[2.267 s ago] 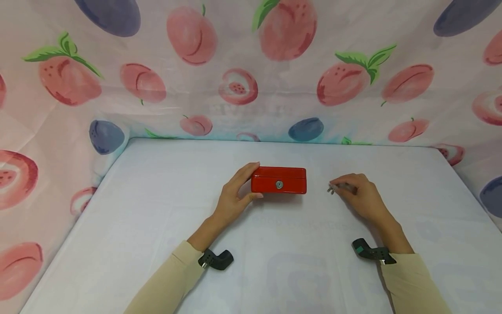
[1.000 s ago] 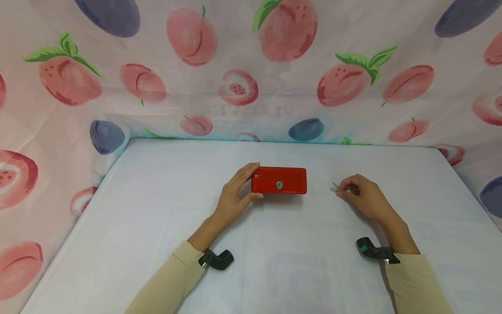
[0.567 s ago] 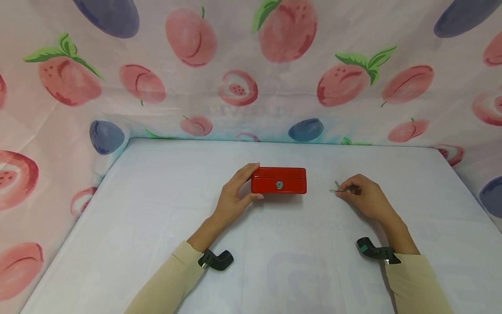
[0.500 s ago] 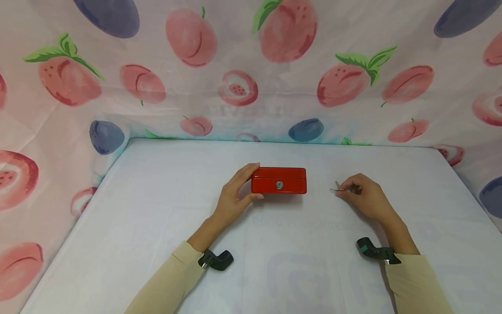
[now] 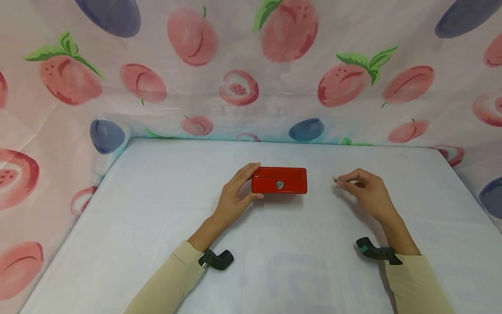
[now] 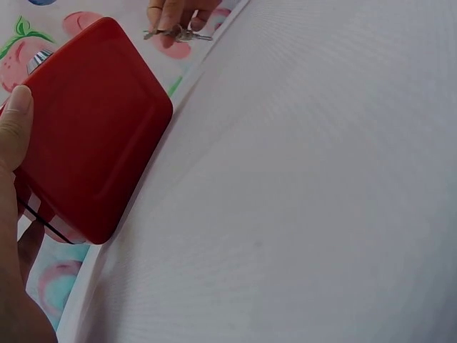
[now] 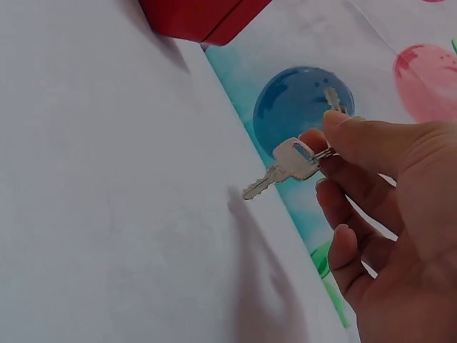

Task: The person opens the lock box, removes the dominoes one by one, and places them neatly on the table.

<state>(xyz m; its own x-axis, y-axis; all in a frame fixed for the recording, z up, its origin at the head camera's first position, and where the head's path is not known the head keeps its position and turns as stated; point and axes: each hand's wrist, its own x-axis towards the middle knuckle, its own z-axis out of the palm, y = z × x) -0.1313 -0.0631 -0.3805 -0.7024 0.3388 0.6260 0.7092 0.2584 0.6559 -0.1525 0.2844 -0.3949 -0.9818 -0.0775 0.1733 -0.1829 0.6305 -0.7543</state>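
Note:
A small red metal cash box (image 5: 264,185) shows its front, with a round silver lock (image 5: 280,185), to the head camera. My left hand (image 5: 229,200) grips its left end, thumb along the lower edge and fingers over the top. In the left wrist view a broad red face of the box (image 6: 93,121) fills the upper left, with the thumb on it. Right of the box, my right hand (image 5: 370,192) pinches silver keys by thumb and forefinger. One key (image 7: 285,168) points down at the table in the right wrist view; a second key (image 7: 333,98) sticks up past the thumb.
A white cloth (image 5: 157,187) covers the table. Behind it hangs a pale curtain (image 5: 219,26) printed with peaches and blue plums. Black wrist cameras sit on both forearms, such as the left device (image 5: 219,260).
My right hand has drawn back a little from the box, risen slightly, and turned the keys between its fingers. The left hand and the box have stayed in place.

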